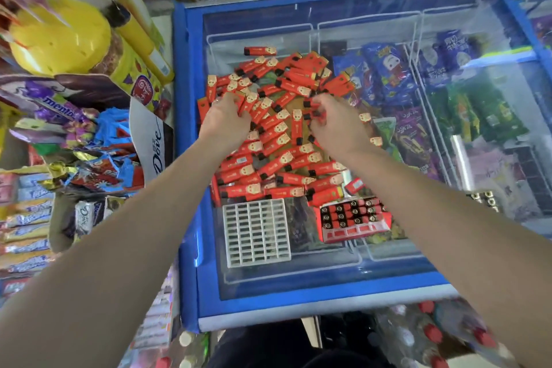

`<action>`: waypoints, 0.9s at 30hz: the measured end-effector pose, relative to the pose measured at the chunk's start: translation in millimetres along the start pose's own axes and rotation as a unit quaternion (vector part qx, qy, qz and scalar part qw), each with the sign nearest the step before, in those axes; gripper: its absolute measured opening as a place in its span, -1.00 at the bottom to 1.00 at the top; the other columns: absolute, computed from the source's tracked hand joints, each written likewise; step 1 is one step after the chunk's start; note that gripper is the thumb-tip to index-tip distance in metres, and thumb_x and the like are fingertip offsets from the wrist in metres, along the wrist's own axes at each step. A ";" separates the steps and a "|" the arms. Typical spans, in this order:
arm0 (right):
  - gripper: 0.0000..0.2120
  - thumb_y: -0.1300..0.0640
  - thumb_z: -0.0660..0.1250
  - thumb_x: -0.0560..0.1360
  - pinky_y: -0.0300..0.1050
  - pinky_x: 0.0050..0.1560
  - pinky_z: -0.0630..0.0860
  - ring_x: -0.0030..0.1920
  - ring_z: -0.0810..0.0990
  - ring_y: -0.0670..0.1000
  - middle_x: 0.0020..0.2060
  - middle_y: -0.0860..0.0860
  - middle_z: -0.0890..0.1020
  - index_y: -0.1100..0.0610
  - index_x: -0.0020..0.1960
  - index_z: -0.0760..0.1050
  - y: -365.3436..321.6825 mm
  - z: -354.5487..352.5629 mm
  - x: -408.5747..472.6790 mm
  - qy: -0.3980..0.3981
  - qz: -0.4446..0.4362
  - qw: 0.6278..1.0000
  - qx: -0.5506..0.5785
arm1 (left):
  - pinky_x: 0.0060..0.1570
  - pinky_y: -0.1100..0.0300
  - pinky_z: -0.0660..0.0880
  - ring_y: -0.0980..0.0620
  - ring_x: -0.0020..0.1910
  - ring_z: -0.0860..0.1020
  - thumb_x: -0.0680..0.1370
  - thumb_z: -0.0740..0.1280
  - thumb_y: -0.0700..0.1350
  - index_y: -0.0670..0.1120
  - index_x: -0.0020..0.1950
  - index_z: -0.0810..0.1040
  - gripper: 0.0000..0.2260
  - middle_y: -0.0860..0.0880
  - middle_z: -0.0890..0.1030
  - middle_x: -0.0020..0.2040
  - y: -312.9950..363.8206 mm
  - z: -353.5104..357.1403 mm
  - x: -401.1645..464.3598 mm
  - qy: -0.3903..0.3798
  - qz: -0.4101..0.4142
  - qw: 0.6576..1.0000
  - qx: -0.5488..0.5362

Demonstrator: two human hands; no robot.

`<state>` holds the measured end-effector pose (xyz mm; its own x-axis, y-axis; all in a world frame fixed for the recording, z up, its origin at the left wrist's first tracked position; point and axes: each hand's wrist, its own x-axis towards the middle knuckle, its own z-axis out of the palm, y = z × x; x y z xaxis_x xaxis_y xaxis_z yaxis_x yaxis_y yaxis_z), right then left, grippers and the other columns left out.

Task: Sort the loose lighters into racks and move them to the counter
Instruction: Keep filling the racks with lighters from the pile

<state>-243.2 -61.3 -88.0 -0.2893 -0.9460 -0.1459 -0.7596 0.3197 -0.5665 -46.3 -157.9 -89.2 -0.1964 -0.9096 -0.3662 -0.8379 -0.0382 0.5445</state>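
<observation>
Clearly both sets of fingers curled into the lighters (277, 134) at frame centre: left hand (225, 122) gripping a few, right hand (334, 125) pinching some by the black caps. Heaped loose on the sloping freezer lid (388, 272), spreading toward its left edge. Below the pile, an empty white rack (257, 233) and a partly filled red rack (355, 219). Likely risks: slick glass sending strays off the edge; an overfull grab spilling; forearms nudging the racks.
</observation>
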 end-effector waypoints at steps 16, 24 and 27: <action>-0.44 0.03 0.33 0.61 0.20 0.36 0.44 0.43 0.40 0.26 0.44 0.18 0.43 0.17 0.54 0.29 -5.8 14.2 144.9 -0.105 0.008 0.968 -0.226 | -0.16 0.01 0.40 -0.18 0.05 0.54 0.65 0.35 -0.14 -0.18 0.40 0.32 -0.63 -0.22 0.55 0.19 -9.9 4.8 57.3 -0.006 0.053 0.975 0.217; -0.50 0.05 0.52 0.46 0.01 0.02 0.50 0.08 0.55 0.17 0.18 0.12 0.48 0.17 0.31 0.45 -8.4 3.1 167.5 -0.177 0.068 0.962 -0.194 | -0.18 0.02 0.36 -0.21 0.02 0.57 0.67 0.25 -0.07 -0.22 0.32 0.36 -0.69 -0.21 0.56 0.11 -7.4 5.7 59.9 0.023 0.076 0.980 0.184; -0.45 0.11 0.49 0.50 -0.04 -0.08 0.38 0.05 0.55 0.17 0.03 0.08 0.48 0.21 0.39 0.35 -5.0 7.3 161.7 -0.172 0.073 0.963 -0.194 | -0.33 0.11 0.30 -0.14 -0.16 0.50 0.68 0.20 -0.10 -0.25 0.30 0.38 -0.73 -0.18 0.56 -0.04 -3.3 6.5 61.2 0.026 0.069 0.989 0.129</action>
<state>-281.9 -216.3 -114.6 -0.2498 -0.8297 -0.4993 -0.9051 0.3832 -0.1841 -58.9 -210.8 -118.3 -0.2962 -0.9195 -0.2585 -0.9084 0.1876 0.3737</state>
